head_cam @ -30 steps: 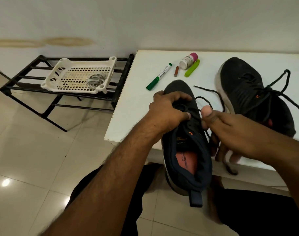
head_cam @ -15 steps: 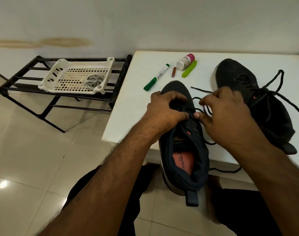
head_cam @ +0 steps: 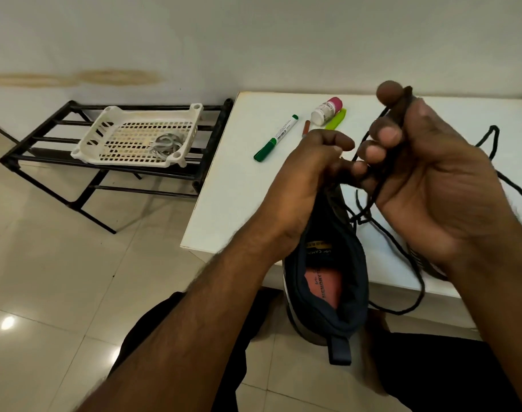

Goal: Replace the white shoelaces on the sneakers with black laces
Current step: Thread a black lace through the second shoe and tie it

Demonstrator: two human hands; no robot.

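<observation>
Head view: right hand (head_cam: 426,173) now higher, black lace (head_cam: 390,162) up

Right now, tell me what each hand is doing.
Left hand: closed, its grip holds the dark sneaker near the front.
Right hand: closed, fingers curled round the black lace, raised above the shoe.

Left hand (head_cam: 307,171) curled downward; right hand (head_cam: 432,173) raised, palm facing, fingers pinched.
</observation>
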